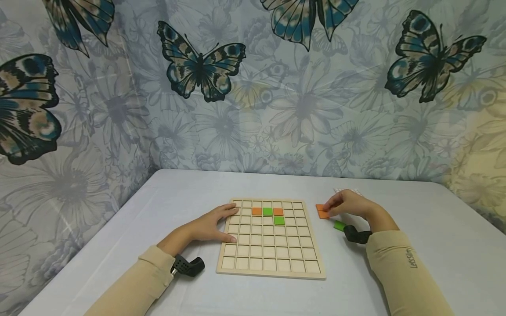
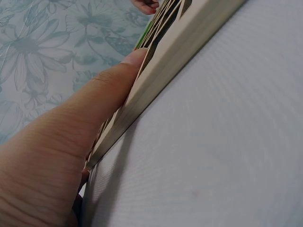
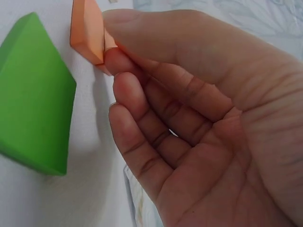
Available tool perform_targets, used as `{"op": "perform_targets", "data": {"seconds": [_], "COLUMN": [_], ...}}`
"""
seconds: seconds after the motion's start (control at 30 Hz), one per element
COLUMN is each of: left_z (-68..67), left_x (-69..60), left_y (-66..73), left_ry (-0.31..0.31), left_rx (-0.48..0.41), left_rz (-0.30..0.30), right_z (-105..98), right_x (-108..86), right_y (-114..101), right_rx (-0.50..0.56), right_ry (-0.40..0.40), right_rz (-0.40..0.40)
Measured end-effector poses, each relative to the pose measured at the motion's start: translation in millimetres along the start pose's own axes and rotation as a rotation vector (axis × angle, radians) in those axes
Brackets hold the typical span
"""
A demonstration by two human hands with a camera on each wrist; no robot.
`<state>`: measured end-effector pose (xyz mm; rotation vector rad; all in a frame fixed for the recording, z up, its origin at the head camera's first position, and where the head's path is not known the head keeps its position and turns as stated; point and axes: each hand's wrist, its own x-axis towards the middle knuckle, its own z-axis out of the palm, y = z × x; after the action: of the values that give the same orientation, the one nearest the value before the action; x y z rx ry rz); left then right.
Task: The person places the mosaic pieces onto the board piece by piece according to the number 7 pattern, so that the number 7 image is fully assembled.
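A wooden grid board [image 1: 269, 241] lies on the white table with two orange tiles [image 1: 257, 211] [image 1: 278, 211] and two green tiles [image 1: 267, 211] [image 1: 279, 220] in its upper cells. The left hand [image 1: 207, 226] rests spread along the board's left edge; in the left wrist view its thumb [image 2: 106, 85] lies on the rim [image 2: 175, 61]. Right of the board, the right hand [image 1: 353, 206] pinches an orange tile [image 3: 109, 40] between thumb and fingertip, beside other orange tiles [image 1: 322, 211] [image 3: 87, 30]. A loose green tile [image 1: 339, 225] [image 3: 38, 94] lies nearer the wrist.
A flat white patterned item [image 1: 348, 191] lies behind the right hand, partly hidden. Black wrist cameras [image 1: 189, 266] [image 1: 357, 235] sit under both wrists, the right one close to the loose green tile. A butterfly-print cloth [image 1: 304, 109] hangs behind the table.
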<state>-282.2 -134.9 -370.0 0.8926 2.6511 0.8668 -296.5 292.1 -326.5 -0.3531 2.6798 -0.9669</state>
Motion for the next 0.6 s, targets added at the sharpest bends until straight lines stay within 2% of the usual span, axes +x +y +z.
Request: {"op": "perform_targets", "data": {"seconds": [0.33, 0.6], "left_z": [-0.4, 0.2], "left_x": [-0.4, 0.0], "left_y": [-0.1, -1.0], "left_ry": [0.004, 0.004], "left_rx": [-0.006, -0.008], "left_rz": [0.005, 0.003], "right_z": [1.7, 3.4], "right_x": [1.7, 2.4], "right_y": [0.4, -0.4], "right_rx": [-0.020, -0.026], "right_ry": [-0.013, 0.008], "right_rz": [-0.027, -0.047]}}
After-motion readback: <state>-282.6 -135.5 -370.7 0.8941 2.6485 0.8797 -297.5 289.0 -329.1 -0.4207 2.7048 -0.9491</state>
